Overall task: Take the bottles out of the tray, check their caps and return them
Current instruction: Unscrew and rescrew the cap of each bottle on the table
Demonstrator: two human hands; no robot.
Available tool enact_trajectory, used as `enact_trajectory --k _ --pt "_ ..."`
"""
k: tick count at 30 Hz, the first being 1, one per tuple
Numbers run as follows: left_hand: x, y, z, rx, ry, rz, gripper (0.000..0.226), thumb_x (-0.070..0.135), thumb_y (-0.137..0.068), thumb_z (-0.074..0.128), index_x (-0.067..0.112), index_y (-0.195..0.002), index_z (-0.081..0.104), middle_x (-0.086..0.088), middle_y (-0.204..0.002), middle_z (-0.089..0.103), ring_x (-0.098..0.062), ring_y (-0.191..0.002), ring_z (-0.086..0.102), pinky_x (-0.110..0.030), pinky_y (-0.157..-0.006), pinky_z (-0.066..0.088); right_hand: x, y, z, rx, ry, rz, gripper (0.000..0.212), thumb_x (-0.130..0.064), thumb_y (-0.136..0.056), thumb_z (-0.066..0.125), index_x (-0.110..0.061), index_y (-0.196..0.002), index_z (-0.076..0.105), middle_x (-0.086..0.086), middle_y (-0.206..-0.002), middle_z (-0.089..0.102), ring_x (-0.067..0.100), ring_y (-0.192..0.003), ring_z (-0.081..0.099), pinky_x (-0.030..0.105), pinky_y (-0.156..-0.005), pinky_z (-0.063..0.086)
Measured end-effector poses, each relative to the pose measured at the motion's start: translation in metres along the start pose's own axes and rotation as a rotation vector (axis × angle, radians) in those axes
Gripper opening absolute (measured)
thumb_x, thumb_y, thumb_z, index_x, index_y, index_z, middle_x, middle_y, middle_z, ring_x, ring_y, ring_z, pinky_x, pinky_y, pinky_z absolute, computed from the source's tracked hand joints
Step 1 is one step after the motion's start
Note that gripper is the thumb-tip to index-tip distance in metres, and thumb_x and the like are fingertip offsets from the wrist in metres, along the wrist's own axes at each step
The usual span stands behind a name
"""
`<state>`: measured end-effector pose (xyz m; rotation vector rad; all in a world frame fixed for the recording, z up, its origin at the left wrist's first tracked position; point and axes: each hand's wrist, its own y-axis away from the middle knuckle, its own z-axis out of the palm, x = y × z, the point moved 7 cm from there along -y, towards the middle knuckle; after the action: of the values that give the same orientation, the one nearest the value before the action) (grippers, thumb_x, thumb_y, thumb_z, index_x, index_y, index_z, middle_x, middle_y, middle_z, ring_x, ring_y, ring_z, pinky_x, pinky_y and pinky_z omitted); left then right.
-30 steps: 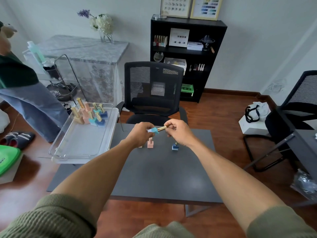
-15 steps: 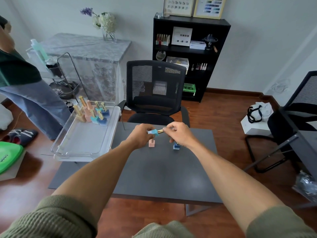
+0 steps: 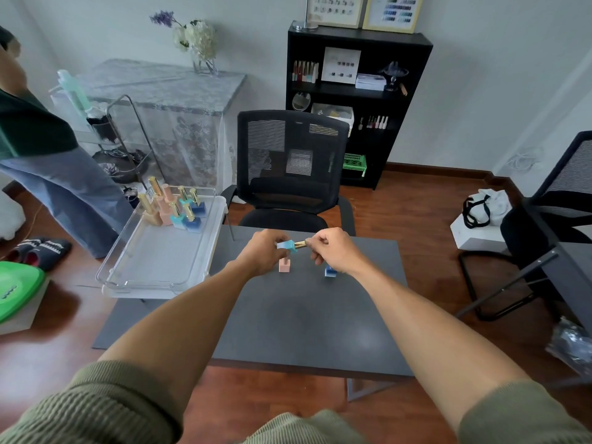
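Note:
Over the far part of the dark table, I hold a small teal bottle on its side. My left hand grips its square body, and my right hand pinches its gold cap. Below them on the table stand a pink bottle and a blue bottle, both partly hidden by my hands. A clear plastic tray sits at the table's left, with several gold-capped bottles grouped in its far corner.
A black mesh chair faces the table's far edge, and a black shelf stands behind it. A person stands at the left near the tray. Another chair and desk stand at the right.
Both hands keep hold of the teal bottle over the table; they sit slightly closer together on it. The view has shifted a little.

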<state>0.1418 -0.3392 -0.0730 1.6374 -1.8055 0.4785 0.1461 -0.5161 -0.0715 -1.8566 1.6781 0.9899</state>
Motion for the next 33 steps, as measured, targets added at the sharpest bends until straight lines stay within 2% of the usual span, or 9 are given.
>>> enact_trajectory --k 4,7,9,14,17,21,24,28,33 --pt "-0.001 0.001 0.000 0.005 -0.008 0.003 0.016 0.017 -0.094 0.071 0.016 -0.110 0.073 -0.002 -0.106 0.068 -0.020 -0.093 0.063 -0.026 -0.075 0.048 0.004 -0.001 0.002 -0.005 0.017 0.027 0.039 -0.039 -0.105 0.058 -0.012 -0.079 0.070 0.003 -0.072 0.077 0.010 -0.056 0.071 0.030 -0.065 0.056" --pt "-0.002 0.000 -0.001 -0.002 -0.002 0.004 0.017 0.017 -0.094 0.072 0.015 -0.110 0.073 -0.003 -0.107 0.069 -0.020 -0.093 0.063 -0.028 -0.080 0.052 0.001 -0.001 0.002 0.007 -0.002 0.001 0.021 -0.036 -0.100 0.069 -0.015 -0.106 0.068 -0.001 -0.088 0.076 0.013 -0.069 0.074 0.030 -0.068 0.055" --pt "-0.002 -0.001 0.000 -0.007 0.006 0.000 0.017 0.016 -0.093 0.072 0.016 -0.110 0.074 -0.002 -0.106 0.069 -0.019 -0.092 0.064 -0.027 -0.079 0.051 -0.003 0.001 0.002 0.000 0.002 -0.058 0.033 -0.022 -0.094 0.077 -0.024 -0.124 0.063 -0.006 -0.098 0.070 0.016 -0.084 0.071 0.028 -0.074 0.055" --pt "-0.001 -0.001 0.001 -0.005 0.020 0.004 0.016 0.017 -0.093 0.072 0.016 -0.109 0.074 -0.002 -0.105 0.069 -0.019 -0.092 0.063 -0.026 -0.075 0.050 -0.007 0.000 0.002 0.022 0.044 -0.126 0.028 -0.004 -0.092 0.075 -0.027 -0.106 0.066 -0.006 -0.094 0.060 0.016 -0.083 0.060 0.026 -0.070 0.052" --pt "0.000 0.001 0.002 -0.002 0.029 0.000 0.018 0.017 -0.093 0.072 0.014 -0.111 0.074 -0.003 -0.105 0.069 -0.020 -0.093 0.064 -0.028 -0.077 0.051 -0.004 -0.002 0.004 0.033 0.038 -0.120 0.017 -0.006 -0.094 0.074 -0.021 -0.102 0.070 -0.007 -0.087 0.062 0.010 -0.078 0.057 0.025 -0.069 0.048" --pt "-0.002 0.002 0.001 0.007 0.020 0.008 0.018 0.018 -0.093 0.073 0.014 -0.110 0.074 -0.003 -0.105 0.068 -0.020 -0.092 0.063 -0.025 -0.072 0.046 -0.004 -0.003 0.004 0.038 0.018 -0.102 0.007 -0.010 -0.095 0.075 -0.016 -0.099 0.073 0.000 -0.083 0.069 0.015 -0.075 0.061 0.036 -0.073 0.056" --pt "-0.003 0.003 0.002 0.000 0.021 0.011 0.017 0.018 -0.093 0.072 0.014 -0.110 0.074 -0.003 -0.106 0.069 -0.019 -0.091 0.063 -0.025 -0.070 0.047 -0.004 -0.002 0.005 0.032 0.022 -0.093 0.005 -0.012 -0.096 0.074 -0.017 -0.095 0.073 0.001 -0.076 0.069 0.015 -0.067 0.059 0.035 -0.068 0.053" --pt "-0.004 0.002 0.003 -0.006 0.016 0.008 0.018 0.020 -0.093 0.072 0.016 -0.111 0.074 -0.003 -0.105 0.070 -0.020 -0.091 0.065 -0.032 -0.077 0.056 -0.005 -0.001 0.005 0.024 0.005 -0.101 0.012 -0.013 -0.095 0.076 -0.014 -0.106 0.077 0.002 -0.084 0.072 0.011 -0.070 0.061 0.032 -0.070 0.054" --pt "-0.003 0.004 0.003 0.010 -0.013 0.040 0.015 0.020 -0.093 0.073 0.019 -0.107 0.076 -0.002 -0.100 0.071 -0.019 -0.086 0.065 -0.034 -0.075 0.059 -0.005 0.000 0.007 -0.004 0.044 -0.105 0.006 -0.017 -0.095 0.076 -0.015 -0.095 0.081 0.000 -0.080 0.072 0.008 -0.067 0.055 0.025 -0.062 0.044"
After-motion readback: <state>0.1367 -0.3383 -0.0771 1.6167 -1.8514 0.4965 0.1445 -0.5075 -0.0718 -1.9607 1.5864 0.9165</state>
